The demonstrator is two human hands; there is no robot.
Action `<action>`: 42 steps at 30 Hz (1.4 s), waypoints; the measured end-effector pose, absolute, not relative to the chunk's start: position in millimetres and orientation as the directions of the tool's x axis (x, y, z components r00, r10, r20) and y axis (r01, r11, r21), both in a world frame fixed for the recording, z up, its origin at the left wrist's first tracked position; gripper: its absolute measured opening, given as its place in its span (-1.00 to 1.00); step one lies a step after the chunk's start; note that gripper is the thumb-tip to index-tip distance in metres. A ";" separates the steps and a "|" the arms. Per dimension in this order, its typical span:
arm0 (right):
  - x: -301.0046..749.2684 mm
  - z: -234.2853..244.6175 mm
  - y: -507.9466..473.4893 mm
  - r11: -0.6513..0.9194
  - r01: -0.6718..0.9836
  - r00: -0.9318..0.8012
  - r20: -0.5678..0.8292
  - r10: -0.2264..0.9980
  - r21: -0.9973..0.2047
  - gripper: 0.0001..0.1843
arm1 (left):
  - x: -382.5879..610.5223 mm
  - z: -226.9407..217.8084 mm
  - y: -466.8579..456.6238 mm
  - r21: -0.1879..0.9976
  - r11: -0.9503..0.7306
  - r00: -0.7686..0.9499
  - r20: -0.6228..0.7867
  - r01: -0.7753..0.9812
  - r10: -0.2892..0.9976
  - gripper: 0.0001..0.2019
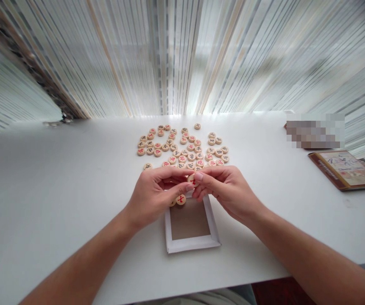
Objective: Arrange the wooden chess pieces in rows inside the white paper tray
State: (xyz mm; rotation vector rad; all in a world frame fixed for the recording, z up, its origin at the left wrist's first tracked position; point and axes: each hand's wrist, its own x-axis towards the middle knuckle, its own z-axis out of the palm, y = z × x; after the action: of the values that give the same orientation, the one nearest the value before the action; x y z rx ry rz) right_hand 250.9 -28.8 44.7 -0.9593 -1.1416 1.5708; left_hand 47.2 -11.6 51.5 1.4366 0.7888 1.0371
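Between both hands, above the far end of a shallow open box [192,245], I hold a round wooden Chinese chess piece [191,181] with a red character. My left hand [152,192] pinches it from the left, thumb below and fingers above. From the right, my right hand [225,186] grips the same piece with thumb and forefinger. Inside the box, by its far left corner, lies a red-marked piece [180,199]; another beside it is partly covered by my left hand. Many loose pieces [182,153], marked in red or black, lie beyond my hands.
Everything rests on a white table [74,182]. At the right lies a brown-edged box or book [347,169] with a picture on top, and behind it a pixelated item [314,132]. A striped string curtain [131,55] hangs along the table's far edge.
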 end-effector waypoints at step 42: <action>250.7 54.9 -32.3 -0.109 -0.252 -0.301 -0.029 0.953 -0.962 -0.54 | 50.0 57.2 -15.2 0.990 -0.057 0.386 0.103 -0.128 0.917 -0.70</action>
State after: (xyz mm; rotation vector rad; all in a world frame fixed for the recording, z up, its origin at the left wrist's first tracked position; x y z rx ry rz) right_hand 250.7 -32.3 54.9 -0.8985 -1.1779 1.5932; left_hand 50.0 -15.2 57.2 1.3479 0.7887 1.0158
